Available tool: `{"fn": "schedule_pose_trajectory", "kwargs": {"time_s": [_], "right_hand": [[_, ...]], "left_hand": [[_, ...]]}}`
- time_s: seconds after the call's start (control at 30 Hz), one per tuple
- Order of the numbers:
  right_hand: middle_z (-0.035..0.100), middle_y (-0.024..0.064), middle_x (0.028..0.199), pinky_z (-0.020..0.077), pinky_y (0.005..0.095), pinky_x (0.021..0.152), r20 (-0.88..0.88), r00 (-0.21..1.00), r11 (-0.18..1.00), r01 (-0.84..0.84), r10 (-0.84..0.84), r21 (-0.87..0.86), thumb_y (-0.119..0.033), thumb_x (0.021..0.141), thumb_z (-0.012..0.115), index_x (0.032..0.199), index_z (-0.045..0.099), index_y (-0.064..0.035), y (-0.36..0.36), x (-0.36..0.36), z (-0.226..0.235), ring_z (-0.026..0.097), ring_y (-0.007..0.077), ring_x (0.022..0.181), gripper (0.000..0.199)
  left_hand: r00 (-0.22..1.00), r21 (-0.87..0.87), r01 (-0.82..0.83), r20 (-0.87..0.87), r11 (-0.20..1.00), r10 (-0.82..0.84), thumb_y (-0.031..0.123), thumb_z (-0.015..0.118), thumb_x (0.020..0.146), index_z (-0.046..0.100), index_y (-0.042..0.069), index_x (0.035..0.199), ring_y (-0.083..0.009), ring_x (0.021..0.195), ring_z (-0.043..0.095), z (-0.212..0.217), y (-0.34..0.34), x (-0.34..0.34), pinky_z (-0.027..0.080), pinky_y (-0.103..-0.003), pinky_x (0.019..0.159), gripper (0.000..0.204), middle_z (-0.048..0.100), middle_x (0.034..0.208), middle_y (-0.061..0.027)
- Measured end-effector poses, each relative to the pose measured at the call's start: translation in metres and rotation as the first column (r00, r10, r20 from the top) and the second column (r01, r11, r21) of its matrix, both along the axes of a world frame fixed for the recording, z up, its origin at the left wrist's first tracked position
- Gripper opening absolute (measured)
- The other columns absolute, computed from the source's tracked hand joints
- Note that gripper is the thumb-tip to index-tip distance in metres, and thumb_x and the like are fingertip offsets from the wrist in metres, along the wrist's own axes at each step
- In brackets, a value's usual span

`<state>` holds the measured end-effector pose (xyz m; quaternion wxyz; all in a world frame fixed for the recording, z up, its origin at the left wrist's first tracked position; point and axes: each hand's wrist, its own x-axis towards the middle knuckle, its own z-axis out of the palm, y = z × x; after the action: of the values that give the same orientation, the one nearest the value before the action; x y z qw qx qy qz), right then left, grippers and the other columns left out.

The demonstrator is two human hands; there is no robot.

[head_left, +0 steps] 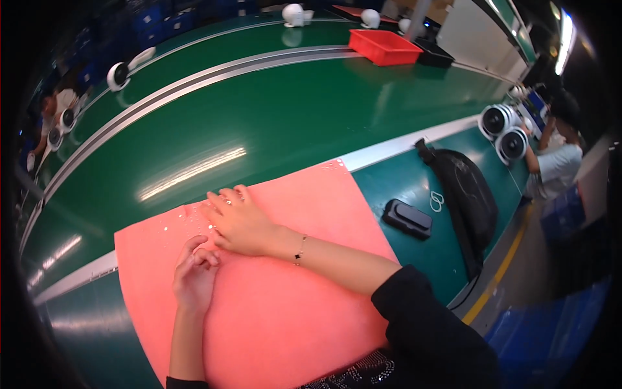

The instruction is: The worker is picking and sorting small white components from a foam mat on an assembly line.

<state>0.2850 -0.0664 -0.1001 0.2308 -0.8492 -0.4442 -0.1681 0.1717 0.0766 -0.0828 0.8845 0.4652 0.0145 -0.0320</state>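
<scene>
A pink cloth [291, 305] lies over the near edge of the green work surface. My right hand [240, 223] rests palm down near its far edge, fingers spread and bent, with a thin bracelet on the wrist. Small shiny beads or stones [188, 220] are scattered around those fingertips; more shiny bits [334, 165] sit at the cloth's far right corner. My left hand [195, 275] is just nearer to me, turned partly sideways. Its fingers are loosely curled and apart, and I see nothing held in them.
Right of the cloth are a black case [407, 218], a pale looped band [437, 201] and a black waist bag [463, 194]. White round fan-like devices [502, 129] stand farther right, beside another person [557, 155]. A red bin [384, 48] sits across the green conveyor belt [272, 123].
</scene>
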Motion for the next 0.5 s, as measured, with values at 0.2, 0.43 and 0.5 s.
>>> {"fn": "schedule_pose_trajectory", "kwargs": {"time_s": [0.2, 0.43, 0.5], "right_hand": [[0.052, 0.0220, 0.122, 0.0333, 0.0480, 0.094, 0.032, 0.999, 0.999, -0.007, 0.006, 0.031, -0.027, 0.077, 0.058, 0.116, 0.052, -0.0002, -0.0001, 0.0039, -0.0064, 0.048, 0.0331, 0.107, 0.048], [0.052, 0.0222, 0.123, 0.0329, 0.0478, 0.094, 0.004, 1.000, 1.000, -0.002, 0.002, -0.002, -0.029, 0.075, 0.059, 0.118, 0.052, 0.0002, -0.0006, 0.0028, -0.0039, 0.049, 0.0320, 0.107, 0.052], [0.052, 0.0219, 0.123, 0.0330, 0.0475, 0.094, 0.023, 1.000, 1.000, 0.005, -0.005, 0.002, -0.030, 0.075, 0.060, 0.118, 0.052, 0.0001, 0.0001, 0.0026, -0.0056, 0.049, 0.0318, 0.107, 0.053]], "left_hand": [[0.999, 0.012, -0.038, 0.015, 0.999, 0.038, 0.030, 0.052, 0.084, 0.043, 0.000, 0.122, -0.0163, 0.085, 0.053, -0.0001, -0.0030, 0.0021, 0.040, -0.029, 0.083, 0.048, 0.056, 0.078, -0.0056], [0.999, -0.022, -0.044, 0.018, 0.999, 0.044, 0.028, 0.051, 0.086, 0.043, 0.000, 0.122, -0.0164, 0.088, 0.054, -0.0022, -0.0012, 0.0012, 0.040, -0.029, 0.084, 0.047, 0.057, 0.080, -0.0058], [0.999, -0.027, -0.034, 0.021, 0.999, 0.035, 0.027, 0.051, 0.086, 0.043, 0.001, 0.122, -0.0163, 0.087, 0.054, -0.0016, -0.0003, 0.0008, 0.040, -0.029, 0.085, 0.046, 0.057, 0.080, -0.0060]]}}
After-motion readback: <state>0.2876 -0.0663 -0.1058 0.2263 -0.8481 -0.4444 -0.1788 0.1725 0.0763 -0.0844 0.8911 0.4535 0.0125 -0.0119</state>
